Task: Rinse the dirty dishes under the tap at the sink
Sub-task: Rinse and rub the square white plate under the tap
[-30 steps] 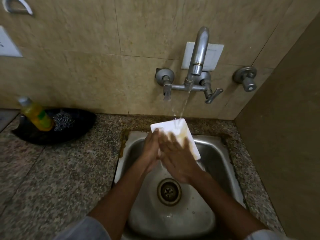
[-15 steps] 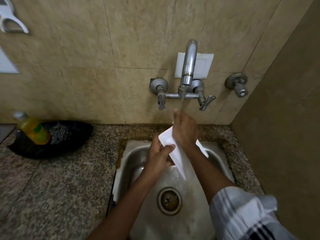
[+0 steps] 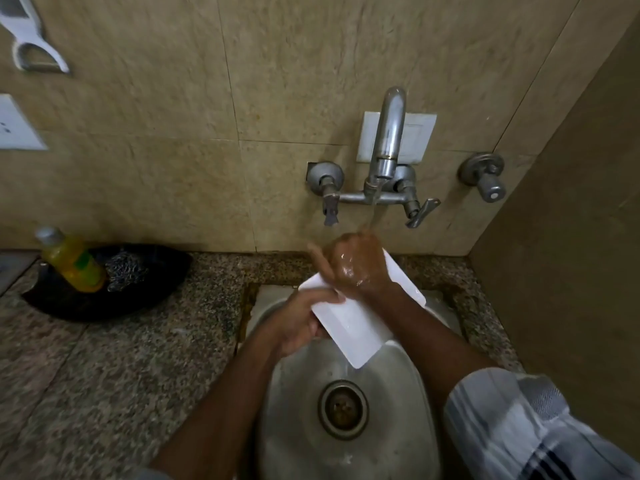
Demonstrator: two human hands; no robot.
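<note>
A yellow bottle [image 3: 72,263] and a steel scrubber [image 3: 126,270] sit in a black dish [image 3: 114,299] on the stone counter [image 3: 114,368], well to the left of the left hand's fingers. The left hand [image 3: 301,322] grips the left edge of 1 white rectangular plate [image 3: 349,329]; its fingers curl around that edge, with the thumb lying on the upper face. The plate is tilted over the steel sink [image 3: 388,393], directly below and between the 2 hands, its lower corner pointing toward the drain [image 3: 343,408]. The right hand [image 3: 356,265] presses on the upper part of the plate; its fingers are blurred, so whether they are together or apart cannot be determined. The tap [image 3: 386,157] is mounted on the wall just above the right fingers. Water [image 3: 373,218] runs from the spout onto the back of the right hand. A second valve [image 3: 483,176] sits on the wall to the right of the fingers.
</note>
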